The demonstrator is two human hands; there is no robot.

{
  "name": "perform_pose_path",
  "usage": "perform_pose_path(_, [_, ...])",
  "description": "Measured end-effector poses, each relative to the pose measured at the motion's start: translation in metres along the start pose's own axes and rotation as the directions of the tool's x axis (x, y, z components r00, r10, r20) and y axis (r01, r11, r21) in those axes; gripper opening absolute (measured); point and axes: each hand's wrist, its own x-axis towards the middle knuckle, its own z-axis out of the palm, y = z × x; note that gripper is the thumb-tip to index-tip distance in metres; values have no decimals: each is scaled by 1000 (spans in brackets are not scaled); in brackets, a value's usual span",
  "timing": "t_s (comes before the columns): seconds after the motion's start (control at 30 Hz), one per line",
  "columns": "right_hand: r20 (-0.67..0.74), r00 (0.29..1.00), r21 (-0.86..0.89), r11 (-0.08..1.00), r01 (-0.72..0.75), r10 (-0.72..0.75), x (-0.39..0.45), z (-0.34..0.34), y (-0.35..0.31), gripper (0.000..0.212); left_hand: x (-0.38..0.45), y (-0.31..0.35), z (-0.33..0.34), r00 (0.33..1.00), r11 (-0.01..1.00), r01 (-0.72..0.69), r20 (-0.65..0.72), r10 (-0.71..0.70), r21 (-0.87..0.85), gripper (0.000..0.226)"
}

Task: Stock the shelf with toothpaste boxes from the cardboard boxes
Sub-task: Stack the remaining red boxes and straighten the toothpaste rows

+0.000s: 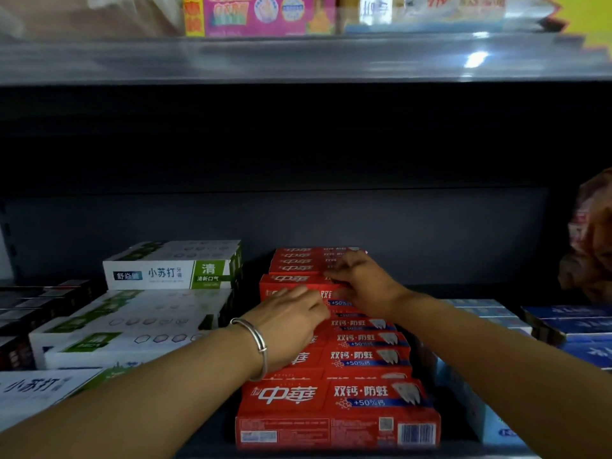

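We see a dark metal shelf [298, 226] carrying a long row of flat red cardboard toothpaste boxes [361, 359], with white-and-green cartons [139, 313] stacked to the left and blue ones [569, 326] to the right. Both forearms reach forward over the red row. Our left hand [291, 323], a silver bangle [256, 346] at its wrist, and our right hand [361, 279] curl their fingers round one raised red box [291, 286] near the back.
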Motion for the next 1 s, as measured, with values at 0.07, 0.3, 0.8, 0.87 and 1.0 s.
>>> perform_pose_path(0.07, [-37,999,-51,999,-17,16,2,3,0,44,3,0,0,1000,1000,13,4,-13,-12,41])
perform_pose_path(0.3, [8,999,-63,997,-37,37,6,4,-5,42,6,-2,3,999,997,37,31,-35,-63,39])
perform_pose_path(0.8, [-57,998,-155,988,-18,9,-47,-16,-34,40,-11,34,-16,996,988,87,-7,-89,-131,36])
perform_pose_path(0.87, [-132,991,-155,988,-12,-8,-80,-24,-41,31,-21,55,-24,995,988,97,-25,-101,-118,45])
perform_pose_path(1.0, [-188,982,-140,989,-38,11,-168,-35,-57,30,-51,113,-33,988,978,101,-95,-120,-180,58])
